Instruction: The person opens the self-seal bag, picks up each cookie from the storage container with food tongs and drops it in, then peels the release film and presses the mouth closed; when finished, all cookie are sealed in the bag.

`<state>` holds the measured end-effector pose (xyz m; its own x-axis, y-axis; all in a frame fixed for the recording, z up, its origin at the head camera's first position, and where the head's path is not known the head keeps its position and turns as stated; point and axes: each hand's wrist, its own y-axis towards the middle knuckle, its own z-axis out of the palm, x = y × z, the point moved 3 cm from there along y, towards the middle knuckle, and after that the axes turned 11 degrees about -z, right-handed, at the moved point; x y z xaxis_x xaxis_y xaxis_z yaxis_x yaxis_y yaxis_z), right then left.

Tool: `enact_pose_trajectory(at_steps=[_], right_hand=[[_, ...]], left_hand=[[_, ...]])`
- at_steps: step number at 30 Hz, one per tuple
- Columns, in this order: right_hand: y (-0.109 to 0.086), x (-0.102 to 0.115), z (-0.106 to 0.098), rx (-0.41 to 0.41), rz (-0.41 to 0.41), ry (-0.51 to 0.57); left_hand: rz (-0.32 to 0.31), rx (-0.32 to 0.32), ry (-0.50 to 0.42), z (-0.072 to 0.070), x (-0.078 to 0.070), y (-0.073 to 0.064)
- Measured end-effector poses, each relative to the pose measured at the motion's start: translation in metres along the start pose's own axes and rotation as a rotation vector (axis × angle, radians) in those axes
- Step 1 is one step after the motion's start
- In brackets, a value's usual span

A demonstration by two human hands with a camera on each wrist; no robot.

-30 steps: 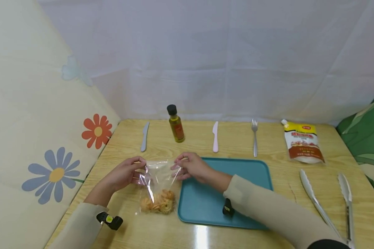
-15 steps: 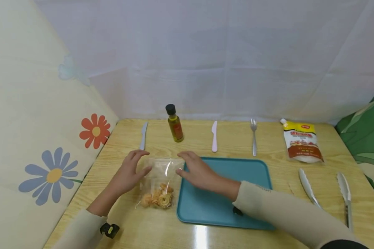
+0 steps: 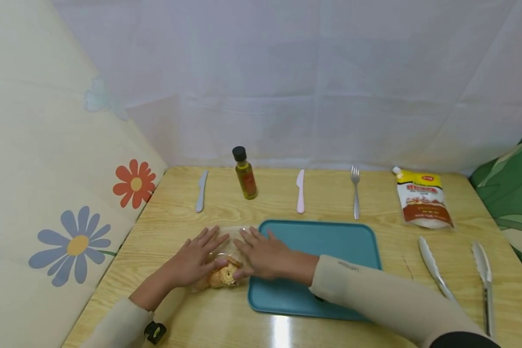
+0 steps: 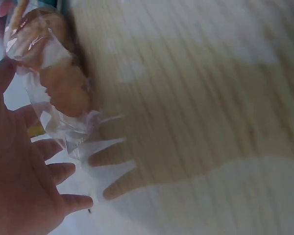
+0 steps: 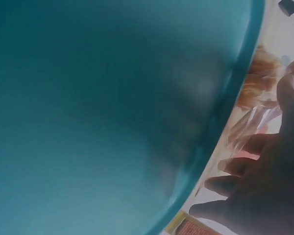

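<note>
A clear plastic bag [image 3: 231, 236] lies on the wooden table just left of the blue tray [image 3: 313, 309]. Several golden-brown, ring-like cookies or pastries [image 3: 224, 276] sit in its near end. My left hand [image 3: 195, 261] rests over the bag's left side with fingers spread, its thumb near the cookies. From the other side my right hand [image 3: 264, 253] lies on the bag, fingers also spread and thumb beside the cookies. Spread fingers show again on the left hand [image 4: 24, 181] in the left wrist view. Both hands hide much of the bag's upper part.
Behind the hands stand a dark-capped bottle [image 3: 245, 178], a grey knife [image 3: 201, 192], a pink knife [image 3: 300, 192] and a fork [image 3: 355, 193]. A spouted pouch [image 3: 424, 199] lies at the back right. Metal tongs [image 3: 484, 275] spread along the right side.
My hands have let go of the bag's top corners. The bag has gone from raised to flat on the table, and both hands have come down onto it with fingers spread.
</note>
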<state>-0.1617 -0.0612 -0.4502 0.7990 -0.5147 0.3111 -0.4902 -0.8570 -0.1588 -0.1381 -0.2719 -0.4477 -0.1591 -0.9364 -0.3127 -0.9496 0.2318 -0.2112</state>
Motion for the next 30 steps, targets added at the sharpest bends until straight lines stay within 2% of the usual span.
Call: enact_pose_trajectory(at_steps=[4,14,20,24,30], right_hand=[[0.006,-0.004,0.001,0.045,0.016,-0.010],[0.014,-0.010,0.002,0.101,0.049,-0.010],[0.009,-0.013,-0.001,0.066,0.050,0.040],[-0.010,-0.017,-0.002,0.005,0.049,0.069],[-0.066,-0.038,-0.012,-0.113,0.077,0.167]], left_hand=[[-0.036,0.048,-0.006,0.002,0.007,0.005],[-0.042,0.085,0.040,0.001,0.012,0.014],[-0.026,0.072,0.041,-0.001,0.011,0.015],[-0.003,0.017,0.043,-0.003,0.011,0.013],[-0.019,-0.097,0.027,-0.009,0.009,0.005]])
